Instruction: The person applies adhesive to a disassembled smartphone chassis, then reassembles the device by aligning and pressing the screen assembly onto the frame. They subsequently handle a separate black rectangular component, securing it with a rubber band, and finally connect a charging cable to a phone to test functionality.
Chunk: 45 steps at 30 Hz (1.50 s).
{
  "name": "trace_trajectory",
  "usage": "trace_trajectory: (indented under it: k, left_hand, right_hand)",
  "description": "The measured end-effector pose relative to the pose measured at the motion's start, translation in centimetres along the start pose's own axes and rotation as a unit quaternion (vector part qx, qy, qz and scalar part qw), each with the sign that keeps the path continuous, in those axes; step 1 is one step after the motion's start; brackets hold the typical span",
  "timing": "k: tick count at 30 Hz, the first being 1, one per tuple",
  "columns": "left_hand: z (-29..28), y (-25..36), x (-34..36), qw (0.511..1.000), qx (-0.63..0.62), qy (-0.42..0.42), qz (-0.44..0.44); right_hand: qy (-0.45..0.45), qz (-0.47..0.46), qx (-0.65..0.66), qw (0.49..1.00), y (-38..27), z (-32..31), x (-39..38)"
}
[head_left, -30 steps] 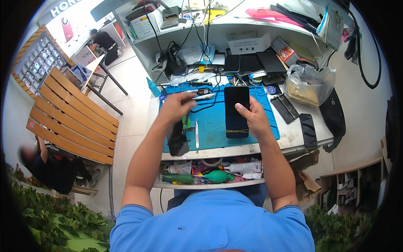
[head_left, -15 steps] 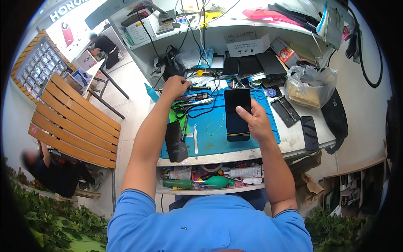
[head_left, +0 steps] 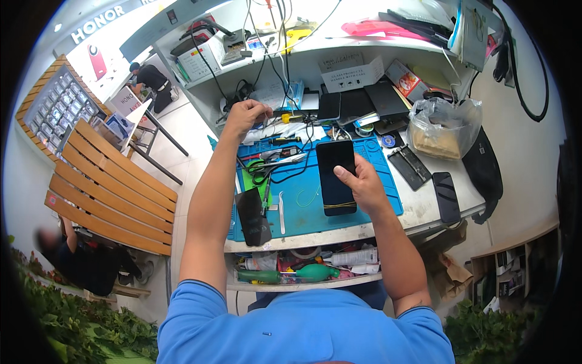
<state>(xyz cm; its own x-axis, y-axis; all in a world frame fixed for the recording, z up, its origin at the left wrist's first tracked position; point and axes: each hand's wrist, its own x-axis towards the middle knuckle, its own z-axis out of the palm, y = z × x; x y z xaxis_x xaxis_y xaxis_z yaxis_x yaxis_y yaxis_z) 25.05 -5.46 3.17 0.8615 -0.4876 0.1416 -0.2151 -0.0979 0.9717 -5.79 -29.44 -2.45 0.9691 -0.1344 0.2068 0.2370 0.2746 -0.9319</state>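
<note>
My right hand (head_left: 366, 184) grips a dark smartphone (head_left: 335, 170) upright over the blue work mat (head_left: 297, 223), thumb across its front. Thin yellow bands go round the phone's lower end. My left hand (head_left: 245, 117) is raised at the mat's far left, its fingertips pinched together; whatever they hold, if anything, is too small to make out. Nearer on the mat are scissors (head_left: 259, 175), white tweezers (head_left: 281, 212) and a dark phone-sized panel (head_left: 252, 217) lying over a green sheet (head_left: 248, 179). A thin green-yellow strand (head_left: 308, 199) curls beside the held phone.
Cables and tools crowd the mat's far side. To the right are an opened phone frame (head_left: 410, 167), another phone (head_left: 446, 197) and a plastic bag (head_left: 444, 128). An open drawer (head_left: 242, 285) juts out in front of me, with a green blower (head_left: 315, 272) inside.
My left hand has lifted up and away from the clutter at the mat's far left, fingers still pinched. My right hand keeps the phone in much the same place. The whole view has shifted slightly.
</note>
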Motion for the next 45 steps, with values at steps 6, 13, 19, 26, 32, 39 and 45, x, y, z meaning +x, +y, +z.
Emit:
trace_trajectory:
  k: [6,13,19,26,32,39,45]
  left_hand:
    - [1.2,5.9,-5.5,0.996,-0.051,-0.055,-0.047]
    - [4.6,8.9,-14.0,0.992,0.015,-0.118,-0.030]
    - [5.4,7.8,-18.2,0.994,-0.040,-0.098,-0.016]
    - [3.5,5.3,-19.6,0.992,-0.104,-0.061,-0.029]
    - [4.3,4.5,-20.3,0.989,-0.102,-0.091,-0.061]
    - [7.1,1.7,-18.6,0.913,0.386,0.012,0.129]
    - [10.4,0.7,-17.8,0.849,0.514,-0.099,0.077]
  right_hand:
    - [0.016,-0.016,-0.004,1.000,0.5,0.4,-0.1]
    - [0.024,0.101,-0.126,0.987,-0.9,-4.0,1.4]
    - [0.033,0.221,-0.343,0.912,0.5,-5.2,2.3]
    - [-0.012,0.149,-0.615,0.774,-2.1,-1.5,0.9]
    - [-0.021,0.140,-0.691,0.709,-2.6,-1.0,0.0]
    - [0.014,-0.108,-0.719,0.686,0.0,-0.2,0.7]
    - [-0.037,-0.069,-0.743,0.665,3.7,4.2,4.6]
